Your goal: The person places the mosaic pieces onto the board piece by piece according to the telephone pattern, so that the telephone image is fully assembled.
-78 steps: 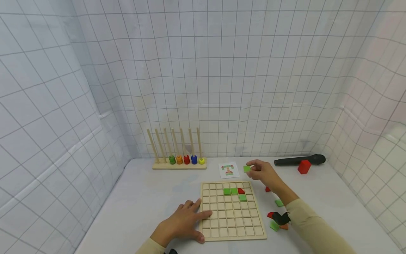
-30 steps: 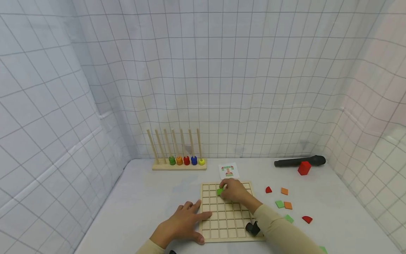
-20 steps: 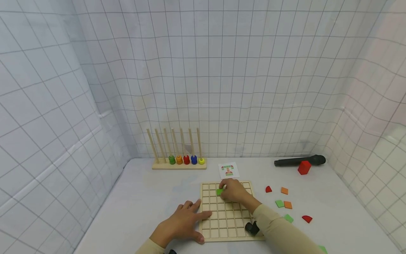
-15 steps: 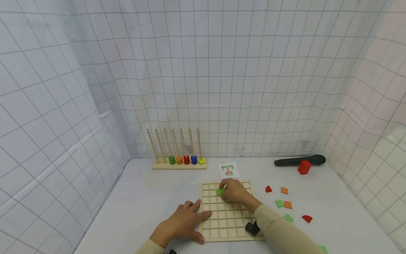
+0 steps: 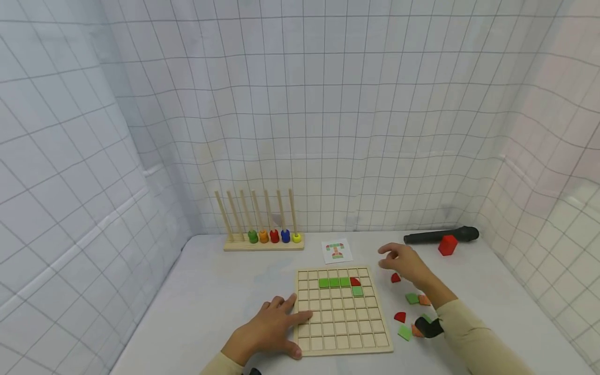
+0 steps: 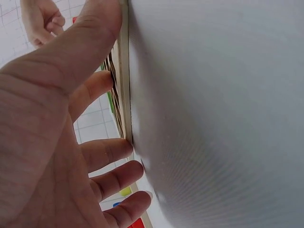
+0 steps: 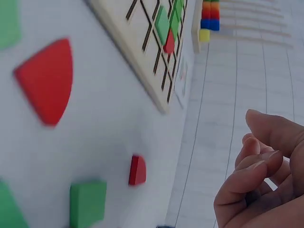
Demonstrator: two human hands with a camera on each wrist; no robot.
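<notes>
My left hand [image 5: 273, 325] rests on the left edge of the wooden grid board [image 5: 328, 344], fingers spread and one finger lying over the cells. Three green square tiles [image 5: 334, 283] lie in a row on the board. A red quarter-circle tile [image 5: 355, 282] ends that row at the right, with another green square tile [image 5: 358, 291] just below it. My right hand [image 5: 405, 264] hovers off the board's upper right, fingers loosely bent and holding nothing; thumb and forefinger are apart in the right wrist view. Near it on the table is a loose red quarter-circle tile [image 5: 396, 278].
Loose green [image 5: 405, 333], orange [image 5: 416, 331] and red tiles [image 5: 400, 316] lie right of the board, partly under my right forearm. A pattern card [image 5: 337, 251] lies behind it. A peg bead rack [image 5: 264, 245], black microphone [image 5: 440, 236] and red block [image 5: 448, 245] stand farther back.
My right hand has let go of the green square tile at the row's left end and moved right, off the board. My left hand has stayed on the board's edge.
</notes>
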